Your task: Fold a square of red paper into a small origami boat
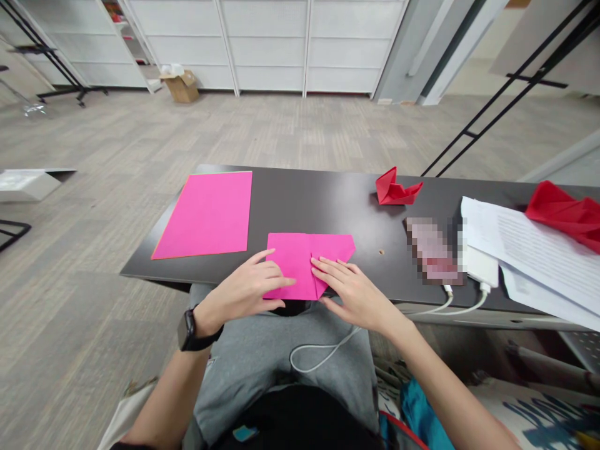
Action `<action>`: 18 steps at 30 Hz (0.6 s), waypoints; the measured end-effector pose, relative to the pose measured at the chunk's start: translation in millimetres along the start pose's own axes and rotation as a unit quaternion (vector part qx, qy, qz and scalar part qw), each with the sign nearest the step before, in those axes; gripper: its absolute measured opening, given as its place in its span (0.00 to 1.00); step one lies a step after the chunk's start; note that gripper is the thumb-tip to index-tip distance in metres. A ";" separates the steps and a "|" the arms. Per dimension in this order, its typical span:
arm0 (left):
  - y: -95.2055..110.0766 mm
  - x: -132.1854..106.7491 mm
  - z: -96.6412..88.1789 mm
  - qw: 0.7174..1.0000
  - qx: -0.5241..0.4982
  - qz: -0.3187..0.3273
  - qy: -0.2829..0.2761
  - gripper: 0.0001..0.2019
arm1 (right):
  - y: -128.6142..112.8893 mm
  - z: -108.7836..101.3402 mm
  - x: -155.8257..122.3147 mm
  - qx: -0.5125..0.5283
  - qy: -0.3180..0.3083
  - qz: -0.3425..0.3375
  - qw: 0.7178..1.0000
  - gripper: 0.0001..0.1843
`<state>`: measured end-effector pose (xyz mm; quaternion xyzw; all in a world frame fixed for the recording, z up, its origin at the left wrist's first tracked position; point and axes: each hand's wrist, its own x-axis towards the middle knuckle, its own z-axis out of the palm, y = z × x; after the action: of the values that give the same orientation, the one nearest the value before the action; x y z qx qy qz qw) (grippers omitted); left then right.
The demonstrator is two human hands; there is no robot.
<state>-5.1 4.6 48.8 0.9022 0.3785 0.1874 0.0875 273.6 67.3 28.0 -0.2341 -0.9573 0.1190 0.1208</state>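
Observation:
A pink sheet of paper (pixel 291 253), partly folded, lies at the table's front edge before me. Its right end has a slanted upper corner, and a fold line runs near the middle. My left hand (pixel 253 286) is over the sheet's left end with fingers spread, gripping nothing; whether every fingertip touches the paper I cannot tell. Stretched flat, the fingers of my right hand (pixel 350 289) rest on the folded right part and cover some of it. To the left lies a stack of larger pink sheets (pixel 206 212) with an orange edge showing.
A red folded paper figure (pixel 397 190) stands at the table's back. Further right are a blurred-out phone (pixel 434 250), a white power bank (pixel 482 267) with cables, printed sheets (pixel 539 244) and another red folded piece (pixel 569 212). The dark table (pixel 309 200) ends just before my lap.

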 end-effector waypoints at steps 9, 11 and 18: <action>38.7 19.4 39.4 0.983 0.177 0.034 0.031 0.11 | -0.5 0.5 0.0 -0.011 0.008 0.000 1.000 0.29; 39.2 20.9 39.5 0.983 0.182 0.024 0.021 0.10 | -0.9 -0.8 -0.4 -0.007 0.009 -0.007 1.000 0.28; 45.0 38.4 18.5 0.981 0.191 0.001 -0.019 0.06 | 0.0 -0.6 -2.7 0.006 0.019 -0.015 1.000 0.26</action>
<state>56.3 0.4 55.8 0.9061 0.4045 0.0948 -0.0796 276.1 66.1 28.0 -0.2216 -0.9574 0.1186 0.1422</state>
